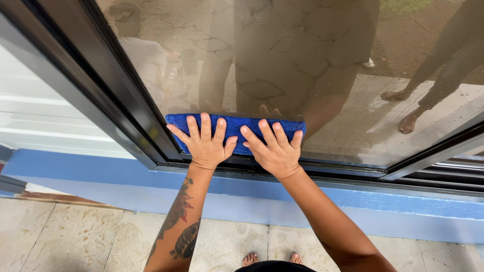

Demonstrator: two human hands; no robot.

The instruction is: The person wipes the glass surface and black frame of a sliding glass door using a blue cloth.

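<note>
A blue cloth (233, 125) lies flat against the lower part of a glass pane (302, 75) in a black frame (116, 95). My left hand (204, 143) presses on the cloth's left half with fingers spread. Beside it, my right hand (275, 148) presses flat on the right half, fingers spread too. Both palms sit near the cloth's lower edge, just above the frame's bottom rail (322, 168). My left forearm bears tattoos.
A blue-painted ledge (101, 174) runs below the frame. Beige floor tiles (75, 236) lie underneath, with my bare toes (272, 259) at the bottom edge. The glass reflects my body and shows another person's bare feet (403, 108) at the right.
</note>
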